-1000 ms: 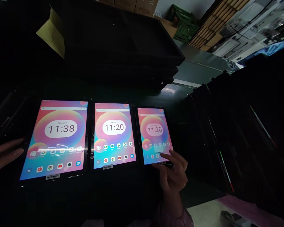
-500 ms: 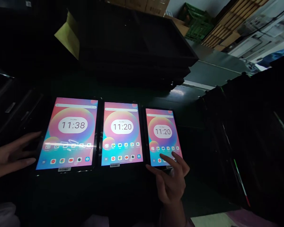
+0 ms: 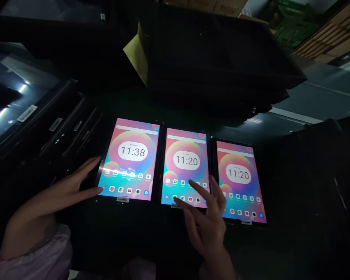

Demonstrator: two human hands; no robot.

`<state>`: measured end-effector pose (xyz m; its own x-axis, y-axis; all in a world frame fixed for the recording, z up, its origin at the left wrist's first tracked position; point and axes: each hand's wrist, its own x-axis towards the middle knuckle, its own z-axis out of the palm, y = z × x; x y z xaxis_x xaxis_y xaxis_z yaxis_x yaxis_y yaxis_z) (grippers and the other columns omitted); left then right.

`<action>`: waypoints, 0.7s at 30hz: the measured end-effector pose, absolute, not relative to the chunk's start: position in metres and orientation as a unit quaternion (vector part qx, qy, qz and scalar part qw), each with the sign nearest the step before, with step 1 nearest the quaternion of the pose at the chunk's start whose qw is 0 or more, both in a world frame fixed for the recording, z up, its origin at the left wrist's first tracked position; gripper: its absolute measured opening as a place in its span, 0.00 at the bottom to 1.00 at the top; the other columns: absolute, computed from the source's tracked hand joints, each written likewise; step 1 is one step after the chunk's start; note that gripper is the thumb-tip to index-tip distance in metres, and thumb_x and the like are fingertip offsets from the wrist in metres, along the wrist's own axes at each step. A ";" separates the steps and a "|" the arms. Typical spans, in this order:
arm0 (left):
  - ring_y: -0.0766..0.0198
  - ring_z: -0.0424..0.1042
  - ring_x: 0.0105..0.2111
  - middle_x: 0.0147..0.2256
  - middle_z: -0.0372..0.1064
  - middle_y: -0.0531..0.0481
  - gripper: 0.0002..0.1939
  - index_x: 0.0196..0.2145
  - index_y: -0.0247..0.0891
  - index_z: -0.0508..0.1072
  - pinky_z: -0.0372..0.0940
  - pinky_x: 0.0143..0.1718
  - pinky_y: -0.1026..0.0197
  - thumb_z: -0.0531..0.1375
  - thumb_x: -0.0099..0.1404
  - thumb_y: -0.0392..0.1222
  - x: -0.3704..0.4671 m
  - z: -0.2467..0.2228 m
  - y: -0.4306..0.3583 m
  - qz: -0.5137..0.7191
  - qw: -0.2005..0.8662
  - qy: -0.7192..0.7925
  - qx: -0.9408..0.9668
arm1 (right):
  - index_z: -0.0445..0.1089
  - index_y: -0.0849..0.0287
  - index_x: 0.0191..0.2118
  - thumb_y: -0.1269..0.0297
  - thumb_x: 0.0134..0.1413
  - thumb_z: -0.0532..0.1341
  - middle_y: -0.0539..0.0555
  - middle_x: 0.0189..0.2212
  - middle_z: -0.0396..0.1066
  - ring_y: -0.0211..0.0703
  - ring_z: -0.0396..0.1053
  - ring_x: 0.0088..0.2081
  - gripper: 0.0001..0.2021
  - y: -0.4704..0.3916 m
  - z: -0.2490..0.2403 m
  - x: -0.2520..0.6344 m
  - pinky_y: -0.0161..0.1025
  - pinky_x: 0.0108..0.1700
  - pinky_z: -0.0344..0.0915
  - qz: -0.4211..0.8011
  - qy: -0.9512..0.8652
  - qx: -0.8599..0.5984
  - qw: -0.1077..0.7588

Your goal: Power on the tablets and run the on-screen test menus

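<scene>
Lays the left hand (image 3: 72,186) along the left side of the left tablet (image 3: 128,167), with thumb and fingers wide apart, the fingertips by its left edge and the thumb at its near left corner, closed on nothing. Holds the right hand (image 3: 208,225) over the near part of the middle tablet (image 3: 186,146), fingers spread wide and gripping nothing, with one fingertip over the upper row of icons and another low by the label (image 3: 175,205). Cannot tell from here whether to call that touching or just above the glass. Has all three tablets face up and lit in a side-by-side row on the dark table (image 3: 119,237), with narrow gaps between. Reads 11:38 on the left tablet, 11:20 on the middle tablet and 11:20 on the right tablet (image 3: 239,188), the last set a little nearer at the right end of the row, close beside the right hand. Shows, off to the left, a leaning row of dark tablets (image 3: 29,85) with small white labels. Shows, beyond the lit row, stacked black trays (image 3: 221,42) beside a folded yellow paper (image 3: 137,56), then cardboard boxes (image 3: 204,4) and a blurred green crate (image 3: 294,23) farther back.
</scene>
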<state>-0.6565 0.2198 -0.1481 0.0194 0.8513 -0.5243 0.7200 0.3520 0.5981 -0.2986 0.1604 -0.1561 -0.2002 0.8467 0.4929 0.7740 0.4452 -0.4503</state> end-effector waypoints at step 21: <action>0.44 0.53 0.69 0.72 0.46 0.51 0.60 0.72 0.49 0.47 0.55 0.66 0.44 0.64 0.50 0.74 -0.665 -0.159 0.229 0.078 0.472 0.711 0.515 | 0.79 0.53 0.42 0.73 0.63 0.58 0.57 0.55 0.68 0.61 0.59 0.63 0.13 0.167 -0.148 -0.256 0.58 0.55 0.67 0.027 -0.761 -0.525 0.381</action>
<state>-0.6649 0.2288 -0.1595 -0.0228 0.8060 -0.5915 0.6590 0.4570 0.5974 -0.2562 0.1673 -0.1477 -0.1585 0.8198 0.5502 0.7781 0.4468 -0.4416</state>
